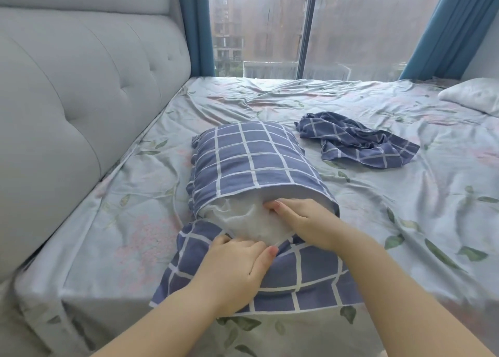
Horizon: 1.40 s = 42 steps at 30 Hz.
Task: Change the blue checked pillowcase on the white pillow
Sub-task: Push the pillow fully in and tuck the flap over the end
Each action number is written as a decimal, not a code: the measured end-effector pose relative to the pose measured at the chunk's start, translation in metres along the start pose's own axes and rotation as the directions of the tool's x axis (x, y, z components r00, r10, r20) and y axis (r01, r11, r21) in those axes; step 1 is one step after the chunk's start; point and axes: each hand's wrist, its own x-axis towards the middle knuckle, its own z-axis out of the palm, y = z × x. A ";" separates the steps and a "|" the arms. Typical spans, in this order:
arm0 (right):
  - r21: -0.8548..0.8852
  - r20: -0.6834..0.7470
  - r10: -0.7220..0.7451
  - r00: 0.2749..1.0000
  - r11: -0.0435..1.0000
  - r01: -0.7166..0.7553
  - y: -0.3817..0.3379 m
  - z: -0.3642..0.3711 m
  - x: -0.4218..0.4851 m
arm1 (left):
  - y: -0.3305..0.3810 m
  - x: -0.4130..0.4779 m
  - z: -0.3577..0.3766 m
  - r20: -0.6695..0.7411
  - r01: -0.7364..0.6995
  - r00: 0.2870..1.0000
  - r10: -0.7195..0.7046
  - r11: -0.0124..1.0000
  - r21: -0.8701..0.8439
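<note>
Pillow lies on the sheet, its far part inside the pillowcase and its near end bare at the open mouth. Our right hand digs curled fingers into the pillow under the upper hem; we cannot tell if it grips. Our left hand presses the lower flap just in front of the pillow, fingers loosely spread. A spare case lies crumpled right of the pillow, and the headboard is to its left.
</note>
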 end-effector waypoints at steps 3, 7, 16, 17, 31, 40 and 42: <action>0.102 0.137 0.197 0.971 0.972 -0.212 -0.009 0.008 0.015 | -0.004 0.006 0.007 -0.022 -0.012 1.000 0.012 0.999 -0.033; 0.130 0.177 0.288 0.941 0.941 -0.312 -0.006 0.012 0.033 | -0.008 0.013 0.015 -0.140 -0.023 0.990 0.013 0.998 -0.066; -0.162 0.077 0.114 0.990 0.982 -0.100 -0.010 0.008 0.046 | -0.013 0.012 -0.005 -0.195 -0.063 0.980 -0.041 0.865 -0.498; -0.215 0.046 0.036 0.998 0.976 -0.026 -0.010 0.004 0.043 | -0.016 0.011 -0.008 -0.236 -0.073 0.970 -0.054 0.865 -0.497; -0.542 0.119 -0.080 0.990 0.830 0.132 0.006 0.014 0.077 | -0.009 0.010 -0.023 -0.354 -0.091 0.924 -0.143 0.817 -0.569; -0.579 0.262 0.246 0.933 0.814 -0.053 0.001 0.011 0.146 | 0.007 0.017 -0.036 -0.165 0.022 0.900 -0.404 0.420 -0.907; -0.578 0.216 0.270 0.938 0.810 -0.100 0.003 0.016 0.154 | 0.001 0.019 -0.039 -0.187 0.011 0.906 -0.380 0.461 -0.887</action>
